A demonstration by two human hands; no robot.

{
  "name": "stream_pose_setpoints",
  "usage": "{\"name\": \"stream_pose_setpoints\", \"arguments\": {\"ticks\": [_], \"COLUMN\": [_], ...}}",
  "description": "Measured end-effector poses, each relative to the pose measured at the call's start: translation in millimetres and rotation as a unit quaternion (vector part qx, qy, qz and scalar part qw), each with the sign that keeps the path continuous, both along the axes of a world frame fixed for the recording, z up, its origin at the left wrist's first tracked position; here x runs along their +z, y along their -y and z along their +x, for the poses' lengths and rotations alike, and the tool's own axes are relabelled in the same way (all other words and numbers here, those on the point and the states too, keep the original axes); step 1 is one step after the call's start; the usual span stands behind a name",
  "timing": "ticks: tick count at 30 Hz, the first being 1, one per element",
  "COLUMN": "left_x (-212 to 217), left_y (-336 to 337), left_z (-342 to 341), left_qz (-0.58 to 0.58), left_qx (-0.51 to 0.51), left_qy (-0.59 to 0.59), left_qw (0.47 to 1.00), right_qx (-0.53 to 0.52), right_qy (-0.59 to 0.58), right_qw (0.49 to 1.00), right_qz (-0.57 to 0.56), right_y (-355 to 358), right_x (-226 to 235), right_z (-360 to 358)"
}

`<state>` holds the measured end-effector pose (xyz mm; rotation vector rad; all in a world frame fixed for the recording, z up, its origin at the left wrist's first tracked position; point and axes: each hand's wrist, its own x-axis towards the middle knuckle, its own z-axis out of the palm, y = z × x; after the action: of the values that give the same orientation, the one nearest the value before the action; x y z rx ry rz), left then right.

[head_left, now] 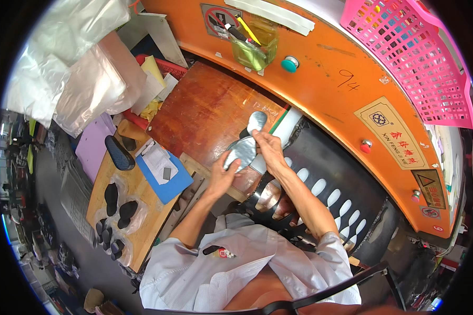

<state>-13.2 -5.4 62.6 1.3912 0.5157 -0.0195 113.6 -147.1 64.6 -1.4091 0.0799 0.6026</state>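
Silvery sole-shaped material (241,153), one piece or several, is held over the reddish-brown board (194,102); the left hand (222,176) curls partway around its broad lower part, thumb on top, while the right hand (269,150) pinches near the narrower end, probably to steady both ends. White sole shapes (333,198) lie spaced on the black surface (328,152), perhaps to avoid overlap. Print covers a gold plate (388,131) and triangle-marked label (431,190) on the orange panel (320,79), which bears a handwritten number (348,79).
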Motion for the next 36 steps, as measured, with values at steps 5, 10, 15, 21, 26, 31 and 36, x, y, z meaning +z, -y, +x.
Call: {"name": "stream_pose_setpoints", "arguments": {"ticks": [5,10,15,21,26,31,36], "left_x": [1,9,-2,-15,-16,-23,-15], "left_y": [-39,-30,-21,-15,-11,-7,-3], "left_z": [0,-2,6,7,10,7,7], "left_qz": [0.133,0.559,0.555,0.533,0.536,0.533,0.570], "left_qx": [-0.079,-0.093,-0.145,-0.127,-0.106,-0.112,-0.103], "left_qy": [-0.079,-0.024,0.035,0.005,0.035,-0.014,0.006], "left_qw": [0.985,0.824,0.818,0.837,0.837,0.839,0.815], "right_qx": [0.207,0.258,0.410,0.433,0.360,0.348,0.380], "right_qy": [0.357,0.620,0.554,0.531,0.591,0.628,0.573], "right_qw": [0.810,0.661,0.652,0.625,0.647,0.619,0.625], "right_qz": [-0.417,-0.334,-0.315,-0.374,-0.319,-0.318,-0.369], "right_y": [16,10,-14,-7,-3,-14,-29], "right_x": [10,-1,-22,-31,-42,-65,-56], "right_z": [28,57,88,89,83,78,71]}}
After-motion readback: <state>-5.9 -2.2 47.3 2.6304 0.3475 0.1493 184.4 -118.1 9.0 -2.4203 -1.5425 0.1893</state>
